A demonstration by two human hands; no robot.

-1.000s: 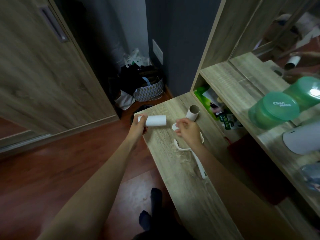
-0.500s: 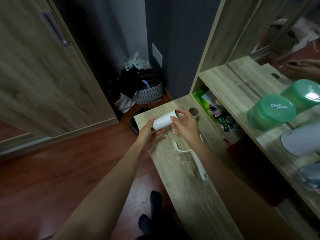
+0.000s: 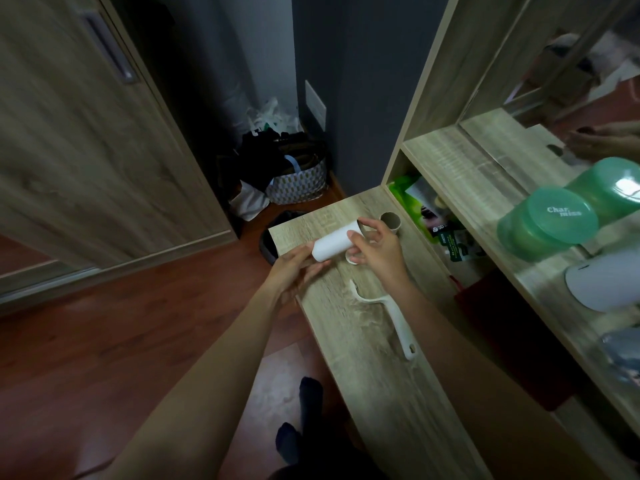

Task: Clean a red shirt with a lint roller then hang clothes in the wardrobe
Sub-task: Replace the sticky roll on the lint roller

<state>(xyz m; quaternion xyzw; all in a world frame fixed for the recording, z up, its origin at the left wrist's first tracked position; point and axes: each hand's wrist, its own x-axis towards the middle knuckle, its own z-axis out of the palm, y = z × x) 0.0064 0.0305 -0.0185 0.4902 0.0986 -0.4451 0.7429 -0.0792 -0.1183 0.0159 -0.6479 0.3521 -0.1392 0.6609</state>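
A white lint roll (image 3: pixel 334 244) is held above the wooden desk top (image 3: pixel 367 362). My left hand (image 3: pixel 294 268) grips its near end. My right hand (image 3: pixel 375 249) pinches its far end with thumb and fingers. The white lint roller handle (image 3: pixel 388 313), with no roll on it, lies on the desk just below my hands. An empty cardboard core (image 3: pixel 391 221) stands upright behind my right hand. A dark red cloth (image 3: pixel 498 327) lies in the lower shelf compartment to the right. The wooden wardrobe door (image 3: pixel 86 140) is at the left.
A green lidded tub (image 3: pixel 550 226) and a white object (image 3: pixel 606 282) sit on the upper shelf beside a mirror. A patterned basket of bags (image 3: pixel 298 181) stands on the floor in the corner, with a dark round bin (image 3: pixel 268 242) by the desk end. Green packets (image 3: pixel 422 209) fill the shelf nook.
My right hand left the desk and joined my left on the white roll, which tilted and moved right over the desk. The handle stays lying on the desk.
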